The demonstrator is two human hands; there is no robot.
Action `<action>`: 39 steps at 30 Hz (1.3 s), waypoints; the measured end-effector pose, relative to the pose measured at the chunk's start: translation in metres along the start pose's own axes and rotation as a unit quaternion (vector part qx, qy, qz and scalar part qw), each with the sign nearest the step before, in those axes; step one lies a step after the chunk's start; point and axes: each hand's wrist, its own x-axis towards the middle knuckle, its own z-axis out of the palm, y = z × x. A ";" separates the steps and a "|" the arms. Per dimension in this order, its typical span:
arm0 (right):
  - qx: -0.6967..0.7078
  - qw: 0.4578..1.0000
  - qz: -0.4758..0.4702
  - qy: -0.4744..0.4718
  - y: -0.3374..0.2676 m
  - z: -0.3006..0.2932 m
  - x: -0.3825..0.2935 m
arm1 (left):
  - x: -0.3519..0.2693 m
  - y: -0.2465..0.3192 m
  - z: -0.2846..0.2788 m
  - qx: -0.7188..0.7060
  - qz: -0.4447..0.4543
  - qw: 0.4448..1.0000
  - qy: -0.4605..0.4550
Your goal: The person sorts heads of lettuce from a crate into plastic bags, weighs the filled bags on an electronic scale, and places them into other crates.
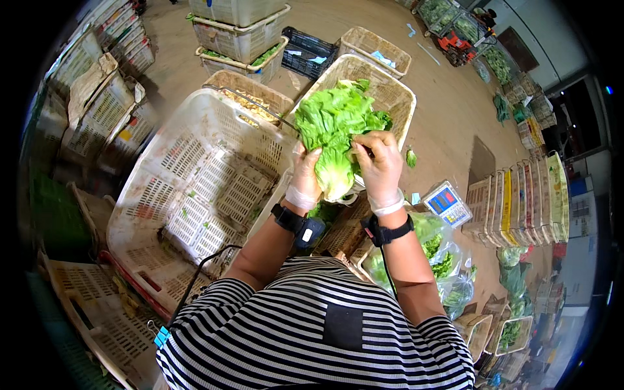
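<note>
A head of green leaf lettuce is held up in front of me, its pale stem end towards my body. My left hand, in a thin clear glove, grips it around the left side near the base. On the other side my right hand, gloved too, has its thumb and fingertips pinched together at the edge of an outer leaf. Behind the lettuce stands a tall white plastic crate with some leaves showing at its near side. A large perforated plastic crate, holding only leaf scraps, is at my left.
Stacked crates with greens stand at the back, near a black plastic crate. Right of me are a digital scale, bagged lettuce and a row of nested crates. A red machine stands farther off.
</note>
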 end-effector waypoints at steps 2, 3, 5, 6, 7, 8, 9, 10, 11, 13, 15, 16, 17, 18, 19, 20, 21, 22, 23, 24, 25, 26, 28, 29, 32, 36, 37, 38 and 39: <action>0.079 0.995 0.052 0.013 0.013 -0.001 -0.001 | -0.007 -0.008 -0.009 -0.031 -0.031 0.998 0.032; 0.117 0.989 0.079 0.049 0.020 0.000 -0.002 | -0.010 -0.010 -0.015 -0.047 -0.045 0.997 0.049; 0.314 0.912 0.230 0.130 0.035 -0.002 -0.005 | -0.013 -0.010 -0.027 -0.105 -0.077 0.990 0.050; 0.212 0.949 0.195 0.128 0.037 -0.008 0.000 | -0.014 -0.007 -0.029 -0.086 -0.065 0.993 0.051; 0.108 0.974 0.157 0.124 0.034 -0.013 0.008 | -0.016 -0.002 -0.029 -0.067 -0.051 0.995 0.053; 0.088 0.986 0.119 0.073 0.028 -0.015 0.011 | -0.016 0.001 -0.030 -0.064 -0.041 0.995 0.059; 0.075 0.987 0.142 0.002 0.013 -0.020 0.011 | -0.016 0.003 -0.029 -0.063 -0.045 0.995 0.062; 0.050 0.991 0.116 -0.043 0.000 -0.017 0.009 | -0.016 0.005 -0.027 -0.061 -0.049 0.995 0.064; 0.026 0.992 0.090 -0.089 -0.008 -0.012 0.007 | -0.016 0.006 -0.026 -0.059 -0.053 0.995 0.066; 0.012 0.991 -0.016 -0.134 0.016 0.005 -0.002 | -0.016 0.002 -0.030 -0.047 -0.075 0.995 0.054; 0.111 0.987 0.030 -0.115 0.033 0.012 0.002 | -0.013 -0.003 -0.038 -0.080 -0.120 0.987 0.066; 0.145 0.984 0.056 -0.089 0.039 0.018 0.002 | -0.011 -0.007 -0.039 -0.120 -0.157 0.977 0.081; 0.180 0.978 0.081 -0.064 0.044 0.024 0.001 | -0.009 -0.011 -0.040 -0.160 -0.193 0.963 0.094; 0.216 0.970 0.106 -0.039 0.045 0.029 0.000 | -0.009 -0.009 -0.034 -0.155 -0.198 0.964 0.088; 0.252 0.957 0.140 -0.034 0.047 0.031 0.000 | -0.007 -0.004 -0.029 -0.152 -0.204 0.965 0.068; 0.288 0.942 0.173 -0.027 0.048 0.032 -0.001 | -0.005 0.000 -0.024 -0.149 -0.211 0.965 0.049; 0.324 0.923 0.207 -0.023 0.044 0.033 -0.001 | -0.006 0.002 -0.022 -0.146 -0.216 0.965 0.032; 0.387 0.870 0.306 0.000 0.030 0.024 0.007 | -0.006 0.003 -0.023 -0.140 -0.221 0.964 0.039; 0.410 0.867 0.275 0.065 0.047 0.026 0.014 | -0.007 0.004 -0.024 -0.135 -0.226 0.964 0.045; 0.442 0.840 0.285 0.134 0.065 0.020 0.021 | -0.007 0.003 -0.024 -0.130 -0.235 0.962 0.049; 0.430 0.834 0.307 0.160 0.087 0.010 0.028 | -0.006 0.002 -0.022 -0.121 -0.221 0.967 0.050; 0.295 0.883 0.338 0.138 0.114 -0.001 0.034 | -0.005 -0.001 -0.021 -0.112 -0.211 0.970 0.051; -0.108 0.966 0.234 0.026 0.141 -0.018 0.024 | -0.002 -0.005 -0.026 -0.175 -0.225 0.958 0.032; -0.226 0.927 0.295 -0.049 0.135 -0.026 0.017 | -0.005 -0.006 -0.033 -0.174 -0.220 0.959 0.046; -0.106 0.964 0.183 -0.163 0.077 -0.050 -0.009 | -0.004 -0.010 -0.031 -0.105 -0.244 0.961 0.082; -0.226 0.916 -0.009 -0.330 0.007 -0.078 -0.048 | -0.022 -0.013 0.009 0.057 -0.383 0.922 -0.009; -0.229 0.913 -0.032 -0.336 0.002 -0.082 -0.058 | -0.029 -0.015 0.008 0.201 -0.371 0.903 -0.074; -0.208 0.920 -0.034 -0.329 0.003 -0.090 -0.071 | -0.034 -0.026 0.001 0.054 -0.450 0.888 -0.083; -0.189 0.928 -0.030 -0.321 0.010 -0.100 -0.089 | -0.041 -0.018 0.033 0.046 -0.499 0.862 -0.078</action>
